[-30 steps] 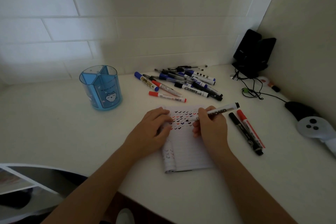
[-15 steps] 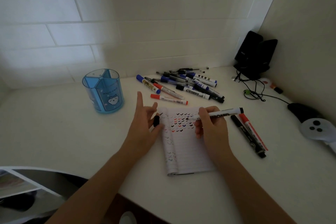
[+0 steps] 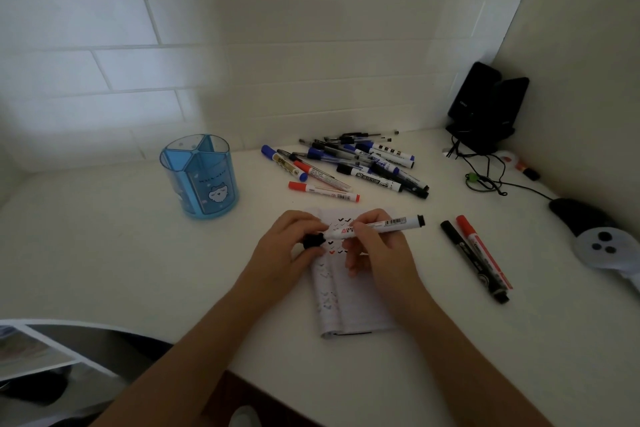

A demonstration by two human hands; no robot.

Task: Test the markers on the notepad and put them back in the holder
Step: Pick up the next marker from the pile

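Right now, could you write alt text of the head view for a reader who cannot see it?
The right hand holds a white marker over a notepad with check marks while the left hand holds its black cap at the tip. A blue pen holder stands at left; loose markers lie behind.

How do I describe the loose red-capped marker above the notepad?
Start at the blue translucent plastic pen holder on the white desk, then look right to the heap of markers and pens. Between that heap and the lined paper notepad lies a white-barrelled, red-capped marker. Unlike its neighbours it lies singly, nearest the notepad, red at both ends.
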